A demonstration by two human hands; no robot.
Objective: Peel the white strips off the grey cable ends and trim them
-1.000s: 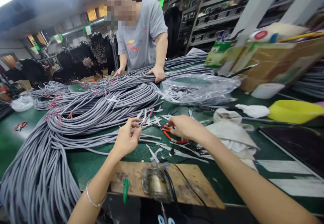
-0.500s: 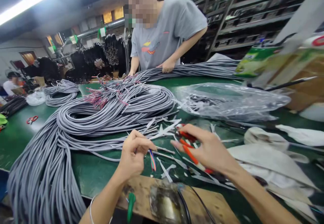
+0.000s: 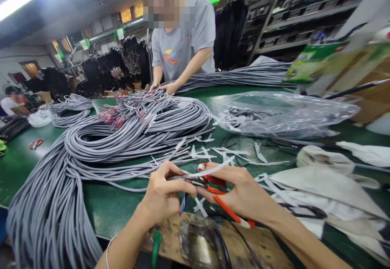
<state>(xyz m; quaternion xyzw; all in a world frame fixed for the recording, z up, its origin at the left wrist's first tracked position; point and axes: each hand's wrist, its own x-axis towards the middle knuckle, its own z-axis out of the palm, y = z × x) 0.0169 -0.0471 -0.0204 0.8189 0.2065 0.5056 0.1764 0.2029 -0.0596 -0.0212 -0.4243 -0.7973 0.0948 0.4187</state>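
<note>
My left hand [image 3: 163, 190] is closed in a pinch on the end of a grey cable, whose blue and pink inner wires [image 3: 183, 204] hang below the fingers. A white strip [image 3: 215, 170] sticks out from the cable end toward the right. Wrapped in my right hand [image 3: 248, 190] are wire cutters with red-orange handles [image 3: 226, 209]. Their metal jaws meet the cable end beside my left fingertips; fingers partly hide the exact contact. Just beyond lie a large coiled bundle of grey cables [image 3: 140, 143] and several cut white strips [image 3: 237, 151].
Across the green table [image 3: 112, 204], a co-worker in a grey T-shirt [image 3: 195, 29] has both hands on the cables. A clear plastic bag [image 3: 283, 115] and white cloth [image 3: 332, 183] lie right. Red-handled scissors [image 3: 35, 144] lie left. A wooden board [image 3: 258, 244] is in front.
My right hand has brought the cutters left to the cable end in my left hand. The white strip now extends between my hands. The co-worker's hands have moved left along the cables.
</note>
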